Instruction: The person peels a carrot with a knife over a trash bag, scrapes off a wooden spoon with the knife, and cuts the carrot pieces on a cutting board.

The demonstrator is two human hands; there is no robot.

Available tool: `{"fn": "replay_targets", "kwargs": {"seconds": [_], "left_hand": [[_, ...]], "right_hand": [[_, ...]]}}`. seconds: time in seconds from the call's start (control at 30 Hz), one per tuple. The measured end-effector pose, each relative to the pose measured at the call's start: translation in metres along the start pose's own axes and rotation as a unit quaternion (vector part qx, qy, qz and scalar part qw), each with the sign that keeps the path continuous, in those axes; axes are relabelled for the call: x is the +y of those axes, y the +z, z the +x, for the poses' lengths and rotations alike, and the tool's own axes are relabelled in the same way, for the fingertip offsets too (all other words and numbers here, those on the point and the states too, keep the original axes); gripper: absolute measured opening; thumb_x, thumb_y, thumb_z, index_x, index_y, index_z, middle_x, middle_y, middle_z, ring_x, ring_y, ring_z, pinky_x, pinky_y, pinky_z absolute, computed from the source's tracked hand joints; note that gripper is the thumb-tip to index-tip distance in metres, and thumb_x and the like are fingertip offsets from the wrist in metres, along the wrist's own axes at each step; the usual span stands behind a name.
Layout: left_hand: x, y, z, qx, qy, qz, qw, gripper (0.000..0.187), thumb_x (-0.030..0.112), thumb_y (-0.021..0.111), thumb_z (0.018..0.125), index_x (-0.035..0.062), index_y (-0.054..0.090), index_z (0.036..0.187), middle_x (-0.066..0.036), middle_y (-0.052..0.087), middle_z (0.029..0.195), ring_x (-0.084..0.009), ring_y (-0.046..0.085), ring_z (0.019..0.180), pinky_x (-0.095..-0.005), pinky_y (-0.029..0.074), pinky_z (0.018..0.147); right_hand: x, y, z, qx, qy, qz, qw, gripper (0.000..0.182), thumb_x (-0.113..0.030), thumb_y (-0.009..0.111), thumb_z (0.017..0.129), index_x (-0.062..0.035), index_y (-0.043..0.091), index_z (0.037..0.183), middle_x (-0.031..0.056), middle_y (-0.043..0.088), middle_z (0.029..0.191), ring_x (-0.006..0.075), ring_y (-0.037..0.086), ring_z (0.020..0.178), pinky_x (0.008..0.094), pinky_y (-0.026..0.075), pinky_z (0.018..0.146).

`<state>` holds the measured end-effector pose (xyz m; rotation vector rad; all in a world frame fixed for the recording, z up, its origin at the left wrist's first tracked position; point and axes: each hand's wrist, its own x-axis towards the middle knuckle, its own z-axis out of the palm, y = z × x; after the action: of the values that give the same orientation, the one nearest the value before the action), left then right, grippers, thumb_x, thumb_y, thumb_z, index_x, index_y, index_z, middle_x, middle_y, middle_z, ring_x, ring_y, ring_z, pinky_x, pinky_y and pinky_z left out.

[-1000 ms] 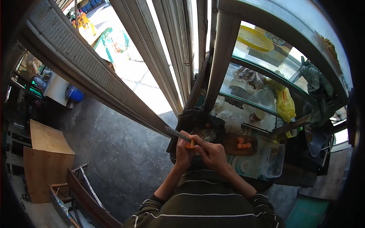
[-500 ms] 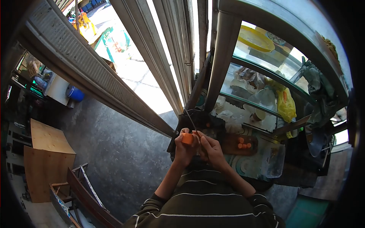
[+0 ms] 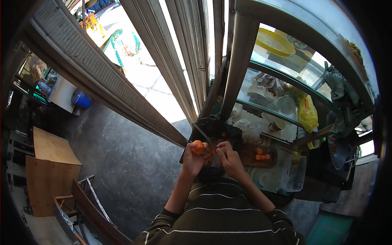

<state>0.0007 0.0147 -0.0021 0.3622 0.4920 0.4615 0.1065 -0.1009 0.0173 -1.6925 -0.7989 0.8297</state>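
My left hand [image 3: 193, 162] is closed around an orange carrot piece [image 3: 198, 147], whose rounded end shows above the fingers. My right hand [image 3: 230, 160] grips a knife [image 3: 203, 134] by its handle, and the blade points up and to the left, just beyond the carrot piece. To the right of my right hand, several cut carrot pieces [image 3: 259, 157] lie on a brown wooden board [image 3: 246, 157]. A clear plastic container [image 3: 295, 173] stands right of the board.
A glass cabinet [image 3: 241, 61] holding a yellow bag [image 3: 307, 112] stands at the right. Metal shutter panels [image 3: 110, 77] rise ahead and left. Wooden boxes [image 3: 53, 179], a bench frame [image 3: 96, 208] and a blue bucket [image 3: 81, 99] are at the left.
My hands have moved slightly apart. The knife blade has tilted further left and the carrot piece is turned, with its rounded end now showing.
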Motion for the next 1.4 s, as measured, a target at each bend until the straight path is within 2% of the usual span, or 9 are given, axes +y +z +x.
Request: {"fn": "replay_targets", "kwargs": {"seconds": [0.07, 0.17, 0.33, 0.43, 0.5, 0.57, 1.23, 1.33, 1.4], "left_hand": [[-0.002, -0.004, 0.000, -0.003, -0.007, -0.012, 1.000, 0.025, 0.035, 0.045, 0.086, 0.0092, 0.047, 0.084, -0.005, 0.052, 0.077, -0.0144, 0.048, 0.069, -0.0271, 0.038, 0.063], [-0.004, -0.007, 0.002, -0.032, -0.018, -0.026, 0.999, 0.024, 0.035, 0.046, 0.086, 0.0108, 0.045, 0.086, -0.005, 0.051, 0.077, -0.0138, 0.047, 0.067, -0.0268, 0.038, 0.061], [-0.008, 0.008, -0.002, -0.027, -0.001, 0.025, 0.999, 0.021, 0.034, 0.045, 0.088, 0.0125, 0.044, 0.088, -0.004, 0.051, 0.073, -0.0139, 0.048, 0.065, -0.0271, 0.040, 0.061], [-0.010, 0.012, -0.003, 0.079, 0.007, 0.011, 0.997, 0.020, 0.033, 0.045, 0.088, 0.0131, 0.043, 0.090, -0.005, 0.051, 0.071, -0.0140, 0.050, 0.065, -0.0264, 0.043, 0.064], [-0.009, 0.007, 0.000, -0.034, 0.027, 0.047, 0.998, 0.018, 0.031, 0.045, 0.087, 0.0134, 0.045, 0.089, -0.003, 0.049, 0.072, -0.0136, 0.051, 0.068, -0.0281, 0.046, 0.064], [-0.009, 0.009, -0.002, -0.029, 0.019, 0.044, 0.998, 0.018, 0.030, 0.046, 0.086, 0.0132, 0.043, 0.092, -0.005, 0.050, 0.071, -0.0139, 0.052, 0.067, -0.0275, 0.045, 0.062], [-0.009, 0.014, -0.006, -0.041, 0.034, 0.023, 0.998, 0.018, 0.030, 0.046, 0.087, 0.0130, 0.042, 0.092, -0.003, 0.051, 0.079, -0.0125, 0.053, 0.071, -0.0250, 0.046, 0.064], [-0.006, 0.019, -0.009, -0.025, 0.034, 0.053, 0.998, 0.020, 0.031, 0.046, 0.087, 0.0123, 0.042, 0.092, -0.003, 0.050, 0.078, -0.0112, 0.052, 0.070, -0.0245, 0.045, 0.063], [-0.003, 0.018, -0.011, -0.050, 0.102, 0.236, 0.965, 0.021, 0.031, 0.046, 0.087, 0.0111, 0.041, 0.091, -0.003, 0.049, 0.079, -0.0102, 0.052, 0.070, -0.0234, 0.044, 0.062]], "right_hand": [[-0.004, -0.002, -0.001, 0.003, -0.007, -0.048, 0.999, 0.026, -0.026, 0.044, 0.091, -0.0061, 0.046, 0.108, 0.0150, 0.061, 0.067, 0.0273, 0.062, 0.063, 0.0335, 0.043, 0.055], [-0.009, -0.003, -0.002, -0.009, -0.032, -0.061, 0.998, 0.030, -0.026, 0.044, 0.090, -0.0081, 0.044, 0.114, 0.0151, 0.061, 0.068, 0.0309, 0.061, 0.064, 0.0353, 0.044, 0.056], [-0.017, -0.006, -0.005, -0.039, -0.048, -0.084, 0.995, 0.038, -0.027, 0.046, 0.090, -0.0110, 0.040, 0.123, 0.0144, 0.060, 0.067, 0.0310, 0.061, 0.064, 0.0358, 0.044, 0.056], [-0.022, -0.006, -0.008, -0.050, -0.071, -0.106, 0.991, 0.043, -0.030, 0.046, 0.089, -0.0128, 0.037, 0.128, 0.0146, 0.060, 0.066, 0.0323, 0.060, 0.062, 0.0369, 0.044, 0.055], [-0.023, -0.005, -0.009, -0.061, -0.089, -0.117, 0.987, 0.046, -0.032, 0.046, 0.089, -0.0138, 0.036, 0.130, 0.0148, 0.059, 0.066, 0.0331, 0.059, 0.060, 0.0379, 0.044, 0.055], [-0.023, -0.003, -0.011, -0.056, -0.141, -0.180, 0.972, 0.050, -0.032, 0.049, 0.088, -0.0152, 0.034, 0.133, 0.0123, 0.049, 0.052, 0.0263, 0.051, 0.045, 0.0327, 0.038, 0.047], [-0.015, 0.011, -0.012, -0.003, -0.181, -0.243, 0.953, 0.053, -0.038, 0.049, 0.086, -0.0153, 0.035, 0.132, 0.0147, 0.056, 0.059, 0.0321, 0.057, 0.052, 0.0380, 0.044, 0.048], [-0.017, 0.010, -0.013, 0.001, -0.183, -0.240, 0.954, 0.053, -0.038, 0.050, 0.086, -0.0156, 0.036, 0.132, 0.0143, 0.056, 0.059, 0.0317, 0.057, 0.051, 0.0376, 0.044, 0.047], [-0.018, 0.010, -0.014, 0.009, -0.188, -0.229, 0.955, 0.052, -0.040, 0.049, 0.086, -0.0181, 0.037, 0.132, 0.0140, 0.055, 0.056, 0.0321, 0.057, 0.051, 0.0388, 0.044, 0.046]]}}
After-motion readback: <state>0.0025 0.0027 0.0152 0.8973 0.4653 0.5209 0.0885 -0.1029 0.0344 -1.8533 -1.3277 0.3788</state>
